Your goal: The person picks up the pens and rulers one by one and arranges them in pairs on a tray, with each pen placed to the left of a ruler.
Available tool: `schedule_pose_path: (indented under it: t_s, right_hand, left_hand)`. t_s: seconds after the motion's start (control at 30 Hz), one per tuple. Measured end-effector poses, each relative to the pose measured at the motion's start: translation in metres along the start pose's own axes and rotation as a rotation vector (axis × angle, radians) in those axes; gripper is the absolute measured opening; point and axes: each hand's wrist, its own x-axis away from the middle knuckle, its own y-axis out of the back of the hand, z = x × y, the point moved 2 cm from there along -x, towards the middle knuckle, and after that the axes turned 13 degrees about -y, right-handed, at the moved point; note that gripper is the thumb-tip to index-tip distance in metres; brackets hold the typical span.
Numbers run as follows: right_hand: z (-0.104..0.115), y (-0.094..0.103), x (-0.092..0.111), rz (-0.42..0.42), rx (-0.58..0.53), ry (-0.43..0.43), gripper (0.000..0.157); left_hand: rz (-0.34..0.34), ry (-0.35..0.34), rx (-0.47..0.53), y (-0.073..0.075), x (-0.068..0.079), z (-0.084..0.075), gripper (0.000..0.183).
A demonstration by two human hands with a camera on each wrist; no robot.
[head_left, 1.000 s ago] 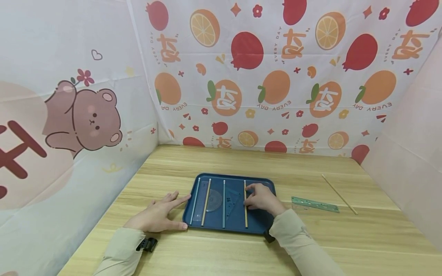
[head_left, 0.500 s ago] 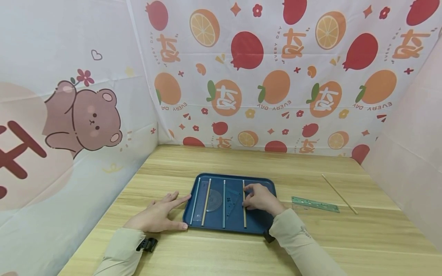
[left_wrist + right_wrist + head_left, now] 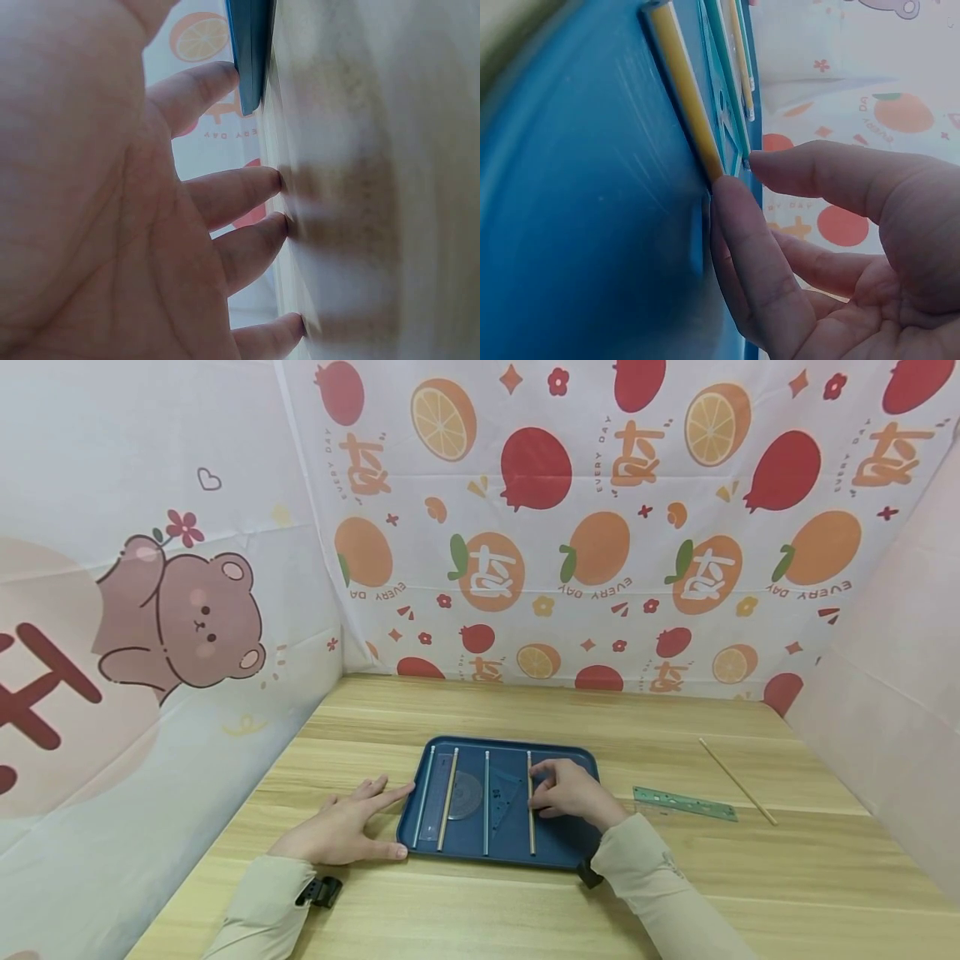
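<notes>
A dark blue tray (image 3: 551,843) lies on the table. My left hand (image 3: 341,827) has its fingers spread on the tabletop beside the tray's left side, the index fingertip and thumb touching the rim. My right hand (image 3: 572,793) is over the tray's right part, index fingertip and thumb against the right side of a yellow pencil (image 3: 532,835). In the right wrist view a fingertip touches this pencil (image 3: 682,82); the fingers do not wrap round it. Further left are a teal pencil (image 3: 487,810), another yellow pencil (image 3: 447,806) and a teal pencil (image 3: 423,802) by the left rim.
Between the pencils lie a clear ruler (image 3: 432,814), a clear protractor (image 3: 467,795) and a bluish set square (image 3: 507,793). Right of the tray are a green stencil ruler (image 3: 686,804) and a thin wooden stick (image 3: 738,782). Printed cloth hangs behind the table.
The yellow pencil at my right fingertips has shifted slightly left, the fingers following it. My right wrist has then moved a little to the right. My left hand has stayed put.
</notes>
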Motion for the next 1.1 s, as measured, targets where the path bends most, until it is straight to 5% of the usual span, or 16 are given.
schedule_pose_path:
  t_s: [1.1]
  right_hand:
    - [-0.008, 0.029, 0.012, 0.045, -0.011, 0.069, 0.058]
  left_hand:
    - [0.006, 0.001, 0.010, 0.000, -0.001, 0.000, 0.100]
